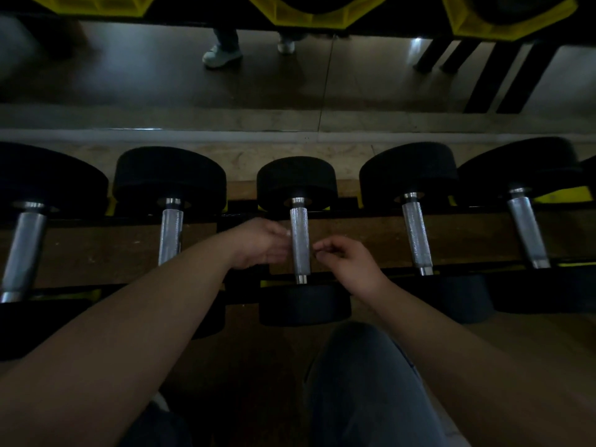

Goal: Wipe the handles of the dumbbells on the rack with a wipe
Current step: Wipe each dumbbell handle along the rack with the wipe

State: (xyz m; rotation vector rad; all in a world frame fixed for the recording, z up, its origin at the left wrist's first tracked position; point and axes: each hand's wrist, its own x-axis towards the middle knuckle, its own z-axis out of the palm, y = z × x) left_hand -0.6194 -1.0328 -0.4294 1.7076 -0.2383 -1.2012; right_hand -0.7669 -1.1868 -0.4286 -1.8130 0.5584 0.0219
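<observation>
Both hands sit either side of one dumbbell handle on the rack. The left hand reaches in w/ fingers stretched toward the bar, tips at or just behind it. The right hand is just beside the bar on the other side, fingers curled in, thumb near forefinger. Whether either one actually grips anything, can't tell; it's v. dim in here. A pale fleck at the left fingertips might be the wipe, but I wouldn't swear to it.

Risks, as I judge them:
- The knurled steel could snag a thin wipe and shred it, leaving bits in the grooves.
- Passing the wipe round the bar between the hands could leave the underside untouched (the side nobody can see from up here).
- A hard sideways push may roll the dumbbell in its cradle and pinch fingers against the black head.
- In this light it's easy to lose count: the handle beyond the left hand and the one beyond the right hand look identical, so one may get skipped or done twice.
</observation>
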